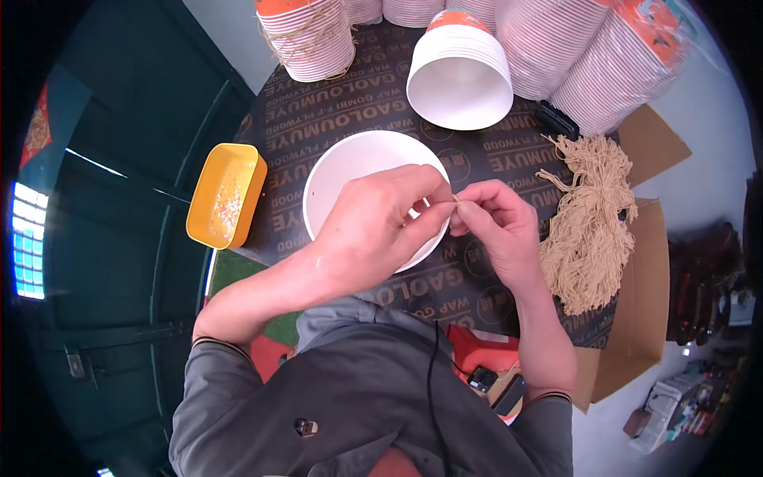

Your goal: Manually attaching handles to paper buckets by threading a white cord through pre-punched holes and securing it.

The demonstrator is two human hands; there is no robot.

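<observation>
Over the right side of a white paper bowl, my left hand and my right hand meet with their fingertips almost touching. Both pinch at one spot, where something small and thin may be held, too tiny to name. My left hand covers much of the bowl's opening. To the right of my right hand lies a bundle of tan strings, loose and fringed at its lower end.
A yellow tub with small bright bits stands at the left edge. Farther back are a tilted stack of white bowls, a string-tied stack and plastic-wrapped stacks. A black object and an open cardboard box sit rightward.
</observation>
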